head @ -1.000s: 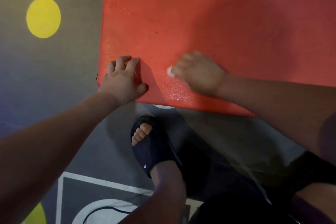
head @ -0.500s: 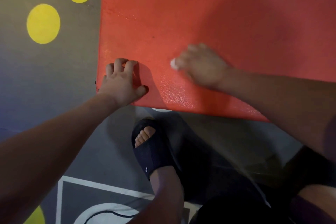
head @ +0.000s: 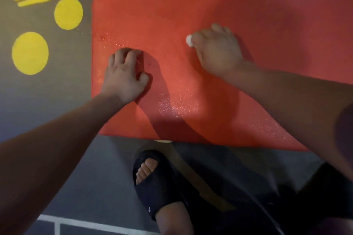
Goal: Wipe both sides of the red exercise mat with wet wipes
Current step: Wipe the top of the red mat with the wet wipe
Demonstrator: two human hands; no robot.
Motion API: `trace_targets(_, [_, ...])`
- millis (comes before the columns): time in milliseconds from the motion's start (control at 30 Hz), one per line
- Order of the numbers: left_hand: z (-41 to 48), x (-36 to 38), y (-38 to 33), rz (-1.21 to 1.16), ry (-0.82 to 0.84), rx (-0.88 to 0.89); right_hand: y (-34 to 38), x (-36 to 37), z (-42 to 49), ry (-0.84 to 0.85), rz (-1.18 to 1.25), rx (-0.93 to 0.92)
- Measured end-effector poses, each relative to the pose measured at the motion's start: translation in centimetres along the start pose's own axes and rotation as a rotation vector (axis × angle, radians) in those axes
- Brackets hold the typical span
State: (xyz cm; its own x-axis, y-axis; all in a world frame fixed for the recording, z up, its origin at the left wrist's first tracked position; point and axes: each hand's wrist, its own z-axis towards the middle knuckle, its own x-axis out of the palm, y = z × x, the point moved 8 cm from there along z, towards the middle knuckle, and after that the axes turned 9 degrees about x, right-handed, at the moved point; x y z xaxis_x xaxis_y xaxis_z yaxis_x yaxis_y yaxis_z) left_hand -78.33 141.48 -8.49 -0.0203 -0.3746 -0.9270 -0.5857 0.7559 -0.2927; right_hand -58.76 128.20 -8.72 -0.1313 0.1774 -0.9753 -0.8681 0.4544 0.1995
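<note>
From the head view, the red mat (head: 210,5) lies flat on the grey floor (head: 47,101), its near corner in front of a black sandal (head: 158,187). The left hand (head: 124,74) plants half-bent fingers, held side by side, near the mat's left edge, likely to stop it sliding. The right hand (head: 215,51) curls its fingers over a balled white wipe (head: 189,40) and presses it down further in. The mat looks like grainy foam, with glistening damp specks along the near edge. Yellow dots (head: 30,53) are painted on the floor
</note>
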Motion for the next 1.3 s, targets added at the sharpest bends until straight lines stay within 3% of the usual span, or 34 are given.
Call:
trace_targets(67, [0.7, 0.0, 0.4, -0.001, 0.009, -0.013, -0.7, -0.2, 0.9, -0.035, -0.020, 0.196])
trace_targets(100, [0.9, 0.2, 0.6, -0.001, 0.017, -0.024, 0.0, 0.2, 0.4, -0.013, -0.017, 0.200])
trace_targets(267, [1.0, 0.8, 0.8, 0.024, 0.025, -0.036, 7.2, 1.6, -6.2, 0.201, 0.145, -0.399])
trace_targets(333, [0.9, 1.0, 0.8, 0.043, 0.023, -0.029, 6.4, 1.5, -5.2, 0.211, 0.073, -0.482])
trace_targets(400, [1.0, 1.0, 0.9, 0.065, 0.023, -0.020, 3.8, 1.3, -1.6, 0.110, 0.015, -0.326])
trace_targets(500, [1.2, 0.9, 1.0, 0.090, 0.034, -0.015, 0.0, 0.1, 2.6, -0.021, 0.009, 0.067])
trace_targets(567, [1.2, 0.8, 1.0, 0.089, 0.034, -0.012, 1.5, 0.7, 2.0, 0.025, 0.026, 0.096])
trace_targets(700, [0.7, 0.6, 1.1, 0.087, 0.022, -0.012, 7.1, 2.5, -3.8, 0.226, 0.186, -0.309])
trace_targets(800, [0.6, 0.8, 1.2, 0.073, 0.041, -0.020, 6.3, 1.9, -4.5, 0.202, 0.140, -0.412])
trace_targets(867, [0.7, 0.8, 1.2, 0.068, 0.056, -0.014, 4.2, 1.6, -2.5, 0.128, 0.035, -0.288])
trace_targets(1000, [1.0, 0.7, 1.0, 0.073, 0.077, -0.026, -0.6, 0.2, 1.1, -0.031, -0.002, 0.245])
trace_targets(1033, [1.2, 0.6, 0.9, 0.082, 0.078, -0.033, -0.2, 0.4, 0.8, -0.020, 0.013, 0.267])
trace_targets(1067, [1.3, 0.6, 0.8, 0.091, 0.079, -0.039, 1.2, 0.8, 0.1, 0.006, 0.034, 0.199])
trace_targets(1200, [2.0, 0.5, 0.7, 0.095, 0.078, -0.066, 7.3, 2.3, -4.6, 0.199, 0.126, -0.384])
trace_targets(1233, [2.1, 0.4, 0.8, 0.091, 0.071, -0.069, 7.0, 2.1, -4.2, 0.203, 0.108, -0.431])
trace_targets(1300, [2.3, 0.2, 0.8, 0.068, 0.057, -0.067, 4.9, 1.7, -1.3, 0.120, 0.018, -0.325])
